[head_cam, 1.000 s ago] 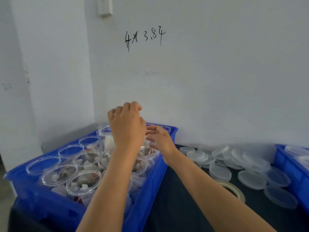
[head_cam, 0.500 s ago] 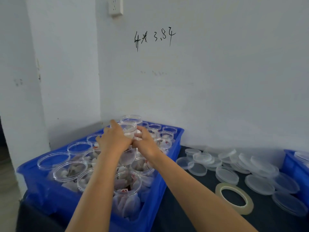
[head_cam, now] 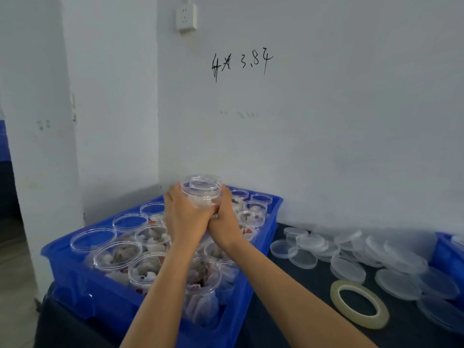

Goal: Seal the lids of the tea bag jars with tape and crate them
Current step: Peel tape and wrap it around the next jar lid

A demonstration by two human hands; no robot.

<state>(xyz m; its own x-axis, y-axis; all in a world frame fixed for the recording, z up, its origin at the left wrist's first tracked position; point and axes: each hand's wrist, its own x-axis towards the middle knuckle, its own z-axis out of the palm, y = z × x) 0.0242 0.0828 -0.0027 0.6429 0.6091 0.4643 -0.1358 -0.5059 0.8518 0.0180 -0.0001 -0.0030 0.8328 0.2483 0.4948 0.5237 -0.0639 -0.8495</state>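
Dark worktop (head_cam: pixel 288 310) in a white-walled corner. Blue crate (head_cam: pixel 105 295) on its left side, packed with clear open-topped jars (head_cam: pixel 118 256) of tea bags; far-left row looks empty. Second blue crate (head_cam: pixel 445 257) at right edge, contents unclear. Pile of clear lids (head_cam: pixel 347 268) loose on the worktop between the crates. Tape roll (head_cam: pixel 359 303) flat, just in front of the lids. Both hands grasp one lidless jar (head_cam: pixel 202 194) held above the crate's far end: left hand (head_cam: pixel 184 217) wrapped round its left side, right hand (head_cam: pixel 223 222) round its right.
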